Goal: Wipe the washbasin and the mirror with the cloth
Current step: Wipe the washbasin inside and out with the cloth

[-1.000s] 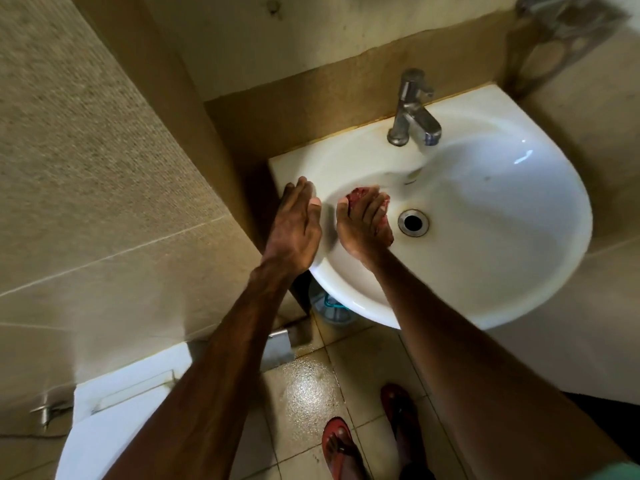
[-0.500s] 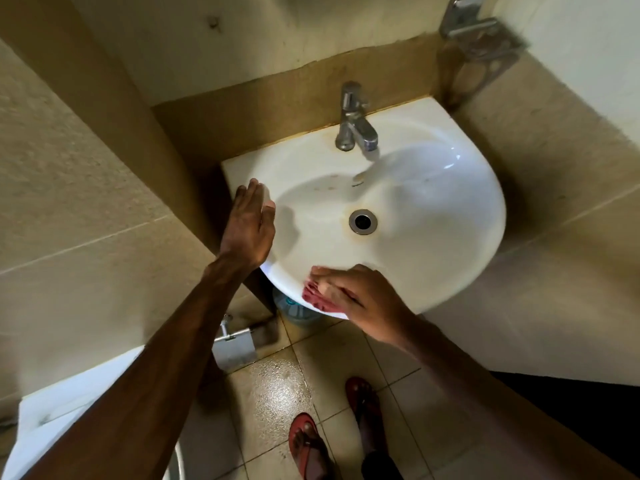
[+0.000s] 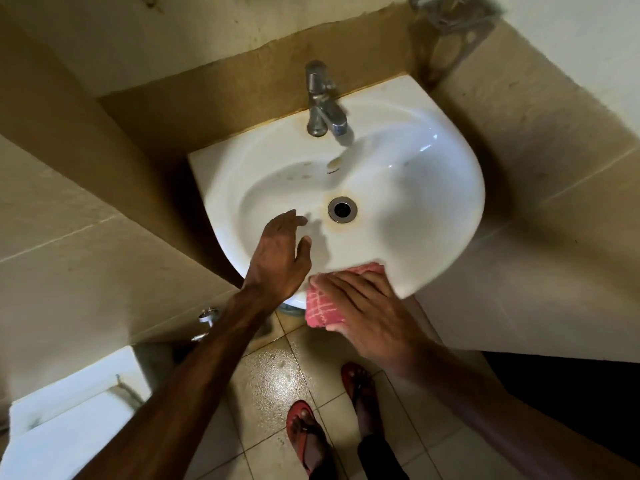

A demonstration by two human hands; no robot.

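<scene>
basin edges: the washbasin (image 3: 433, 202) sits in the upper middle of the frame. Its back edge is against the brown wall strip and its left corner is close to the tiled wall. The rounded front rim hangs free over the floor.
open room: the right half of the bowl and the area around the drain (image 3: 342, 208) are bare. The tap (image 3: 323, 102) stands at the back rim, top centre. A metal bracket (image 3: 453, 15) is on the wall in the upper right corner.
cloth: the pink checked cloth (image 3: 323, 306) is draped over the front rim, just below centre of frame, with part of it hanging off the edge.
right hand: the right hand (image 3: 367, 306) lies on the cloth with fingers flat on top and the thumb at its lower edge, so it's gripping the cloth against the rim.
left hand: the left hand (image 3: 280, 258) is relaxed with fingers spread, holding nothing, over the bowl's left inside, left of the drain. Can't tell if it touches.
floor: wet-looking tiles (image 3: 270, 382) and 2 red sandals (image 3: 304, 434) at bottom centre, with a white fixture (image 3: 69, 427) at lower left.
vs 0.5 s ago: the left hand has come off the left rim into the bowl. The right hand is still at the front rim, and more of the cloth shows.
writing: there's a tiny mark (image 3: 333, 172) under the overflow hole, too small to read.
</scene>
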